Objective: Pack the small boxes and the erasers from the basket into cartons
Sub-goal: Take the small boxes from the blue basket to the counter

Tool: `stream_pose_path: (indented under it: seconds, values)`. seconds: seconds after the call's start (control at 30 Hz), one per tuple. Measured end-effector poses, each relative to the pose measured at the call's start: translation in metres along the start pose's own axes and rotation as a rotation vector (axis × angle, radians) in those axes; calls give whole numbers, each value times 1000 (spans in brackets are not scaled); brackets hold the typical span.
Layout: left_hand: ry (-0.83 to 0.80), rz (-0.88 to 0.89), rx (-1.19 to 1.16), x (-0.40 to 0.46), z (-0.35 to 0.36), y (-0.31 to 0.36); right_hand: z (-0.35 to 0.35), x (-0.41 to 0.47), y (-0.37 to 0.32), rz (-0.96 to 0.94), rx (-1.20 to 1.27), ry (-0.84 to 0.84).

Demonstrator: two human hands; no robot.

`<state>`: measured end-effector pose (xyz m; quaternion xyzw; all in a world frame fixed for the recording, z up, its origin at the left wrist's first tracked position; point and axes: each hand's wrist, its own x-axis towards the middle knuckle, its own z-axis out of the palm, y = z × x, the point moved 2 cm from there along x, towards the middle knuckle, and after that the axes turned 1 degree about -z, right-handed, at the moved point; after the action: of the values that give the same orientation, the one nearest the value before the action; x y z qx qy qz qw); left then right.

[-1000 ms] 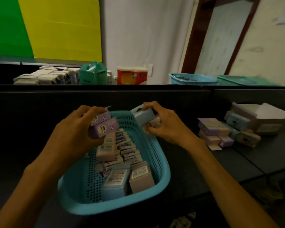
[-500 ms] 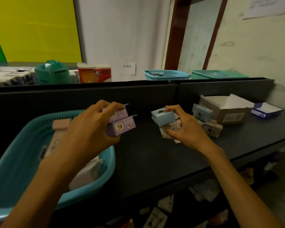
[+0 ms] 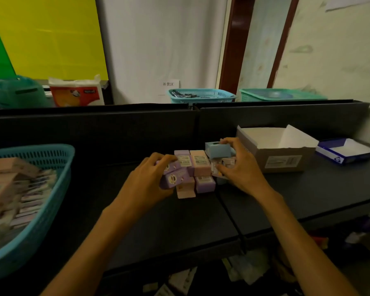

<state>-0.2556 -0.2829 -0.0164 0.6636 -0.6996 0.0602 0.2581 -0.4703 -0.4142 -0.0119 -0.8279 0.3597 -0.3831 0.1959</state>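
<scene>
Red-and-white tissue pack (image 3: 77, 94) and green jug (image 3: 19, 94) behind the dark divider (image 3: 90, 124), yellow board (image 3: 49, 37) above

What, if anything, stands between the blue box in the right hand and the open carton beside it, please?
Nothing visible does. The right hand holds the blue box just left of the open carton, whose top is open and flaps stand clear. The pile of small boxes lies on the side away from the carton.
</scene>
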Motion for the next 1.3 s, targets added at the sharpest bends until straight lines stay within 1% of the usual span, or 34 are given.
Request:
stream_pose_path:
  seconds: [0.1, 0.2, 0.33, 0.47, 0.53, 0.6, 0.7, 0.77, 0.9, 1.13, 1.3]
  values:
    - [-56, 3, -74, 9, 28, 8, 7, 12, 15, 12, 17, -37]
    - [-98, 7, -100, 18, 48, 10, 18, 23, 28, 27, 22, -53]
    - [-92, -13, -98, 38, 62, 6, 28, 32, 36, 29, 1, -34]
    - [-84, 14, -98, 59, 76, 5, 39, 45, 40, 19, -56, -45]
    - [-121, 5, -59, 66, 82, 3, 43, 48, 43, 35, -85, -65]
    - [-183, -8, -48, 70, 88, 1, 39, 49, 45, 84, -109, -102]
    - [-276, 7, -24, 70, 93, -1, 28, 48, 47, 97, -162, -149]
    - [-320, 5, -23, 66, 93, -1, 23, 46, 46, 96, -209, -148]
    - [-356, 4, -4, 62, 83, 2, 15, 43, 40, 66, -272, -131]
    - [-288, -61, 106, 55, 53, 6, 3, 34, 19, -44, -312, -87]
    - [-279, -181, 254, 37, 28, 3, 17, 20, -2, -87, -342, -194]
